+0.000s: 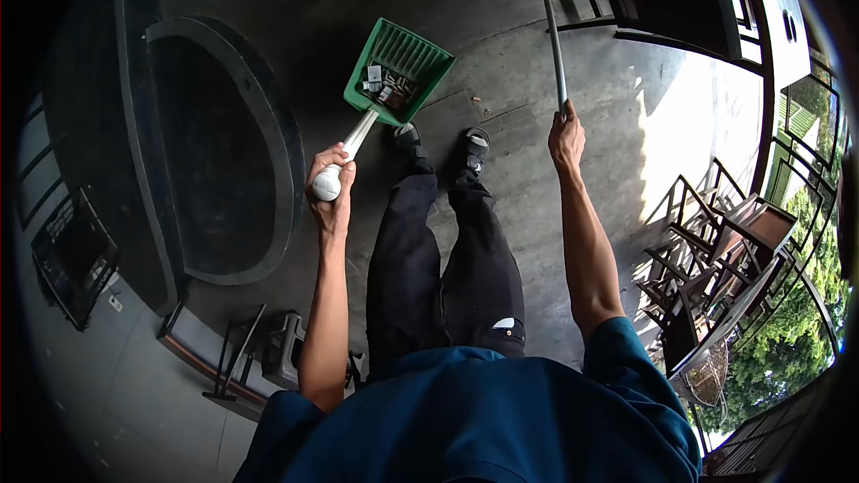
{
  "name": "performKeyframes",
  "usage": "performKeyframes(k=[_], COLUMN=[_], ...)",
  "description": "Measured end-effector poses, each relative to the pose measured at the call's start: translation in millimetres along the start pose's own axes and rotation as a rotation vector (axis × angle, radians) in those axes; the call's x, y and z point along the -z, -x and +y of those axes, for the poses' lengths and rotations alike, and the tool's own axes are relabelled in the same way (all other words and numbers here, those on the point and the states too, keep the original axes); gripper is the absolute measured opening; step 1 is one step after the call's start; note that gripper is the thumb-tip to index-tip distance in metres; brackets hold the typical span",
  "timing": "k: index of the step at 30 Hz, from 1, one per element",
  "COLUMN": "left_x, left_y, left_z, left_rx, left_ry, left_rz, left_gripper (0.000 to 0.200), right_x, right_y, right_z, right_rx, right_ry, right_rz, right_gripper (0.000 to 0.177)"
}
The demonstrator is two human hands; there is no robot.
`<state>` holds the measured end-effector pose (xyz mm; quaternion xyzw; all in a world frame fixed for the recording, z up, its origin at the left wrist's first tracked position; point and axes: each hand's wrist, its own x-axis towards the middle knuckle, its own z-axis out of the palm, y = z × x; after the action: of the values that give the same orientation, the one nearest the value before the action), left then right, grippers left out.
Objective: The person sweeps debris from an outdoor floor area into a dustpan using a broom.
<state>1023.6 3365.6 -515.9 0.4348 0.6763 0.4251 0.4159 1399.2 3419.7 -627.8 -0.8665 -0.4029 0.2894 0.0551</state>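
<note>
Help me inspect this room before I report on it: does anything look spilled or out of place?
Yes: a small scrap lies on the floor beyond the right shoe, outside the dustpan, which holds other litter. The furniture at the right also looks askew, heaped with legs at mixed angles.

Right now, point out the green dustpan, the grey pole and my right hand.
Green dustpan (412,52): head view, bare ribbed floor.
Grey pole (551,36): head view, middle of shaft.
Right hand (566,138): head view, its middle.
</note>
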Motion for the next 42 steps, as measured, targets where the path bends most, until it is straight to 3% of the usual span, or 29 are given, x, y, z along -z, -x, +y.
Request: performKeyframes(k=[2, 7, 11, 19, 23, 26, 30, 34, 36, 39, 42], left_x=[-2.7, -10.7, -14.9, -22.9, -28.1, -28.1, -34.4, -41.7, -44.7, -49.4, -47.0], left_y=[1.9, 8.6, 9.3, 18.8, 24.6, 26.9, 32.4, 30.0, 28.7, 26.1, 28.1], left_z=[-2.1, -6.2, -15.7, -24.6, -30.7, -33.5, -38.8, -44.7, -44.8, -40.3, -33.8], left_rx=[-0.001, -0.012, -0.027, -0.021, -0.020, -0.006, 0.008, -0.015, 0.001, 0.041, 0.115], left_ry=[-0.011, -0.010, 0.002, -0.026, -0.037, -0.052, -0.063, -0.081, -0.084, -0.158, -0.185], left_rz=[-0.014, -0.050, -0.061, -0.055, -0.044, -0.031, -0.035, -0.047, -0.036, -0.049, -0.033], left_gripper=[0.005, 0.005, 0.005, 0.004, 0.007, 0.009, 0.009, 0.009, 0.012, 0.014, 0.016], right_x=[-4.3, 10.6, 31.2, 57.1, 68.1, 86.7, 107.3, 90.2, 69.8, 42.6, 19.4], right_y=[-22.1, -42.4, -13.7, 81.9, 118.4, 134.6, 105.4, 32.1, -7.7, -50.8, -39.4], right_z=[5.9, 2.7, 7.3, 40.5, 53.5, 47.8, 32.8, 31.8, 32.1, 31.7, 51.0], right_rx=[0.143, 0.219, 0.248, 0.061, 0.132, 0.000, 0.033, 0.270, 0.300, 0.338, 0.389], right_ry=[0.027, 0.004, 0.004, -0.090, -0.104, -0.145, -0.081, -0.070, -0.042, 0.005, 0.017], right_rz=[0.017, -0.070, -0.140, -0.294, -0.246, -0.257, -0.210, -0.050, -0.040, -0.077, -0.109], right_gripper=[0.041, 0.040, 0.038, 0.044, 0.042, 0.042, 0.041, 0.038, 0.027, 0.024, 0.026])
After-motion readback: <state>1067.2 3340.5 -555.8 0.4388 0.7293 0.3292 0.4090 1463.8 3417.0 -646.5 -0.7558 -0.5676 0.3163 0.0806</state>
